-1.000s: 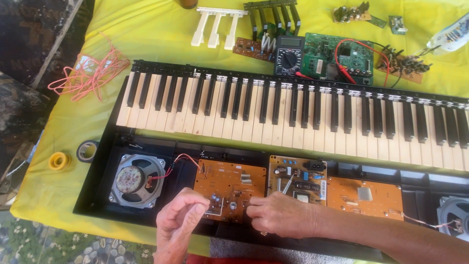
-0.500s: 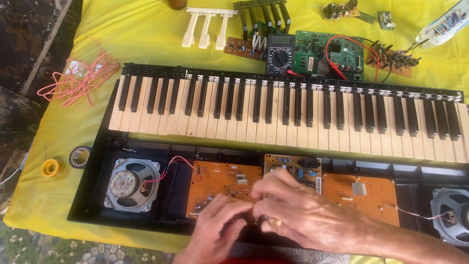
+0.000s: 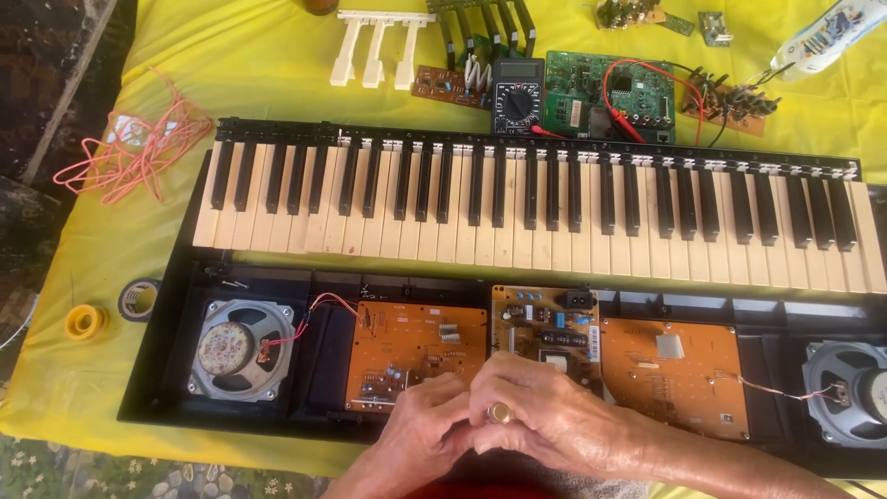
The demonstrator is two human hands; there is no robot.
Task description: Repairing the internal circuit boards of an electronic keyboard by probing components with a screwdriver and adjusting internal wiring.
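Nearest me, I see my left hand (image 3: 420,434) and my ringed right hand (image 3: 536,416) pressed together over the near edge of the left orange circuit board (image 3: 416,351), fingers curled together; whether they clamp anything I cannot tell. Speakers (image 3: 242,349) flank the boards in the open black keyboard case (image 3: 162,370), leaving little room sideways. Beyond the keys (image 3: 517,199), a multimeter (image 3: 517,97), green board (image 3: 605,92) and loose keys (image 3: 379,46) crowd the yellow worktop (image 3: 83,268).

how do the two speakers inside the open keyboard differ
The left speaker shows whole, with a pale rusty-spotted centre and red wires at its side; the right speaker is cut off by the frame edge, has a grey centre, and a thin pale wire reaches it from the orange board. Both are round, metal-framed and sit in the black case.
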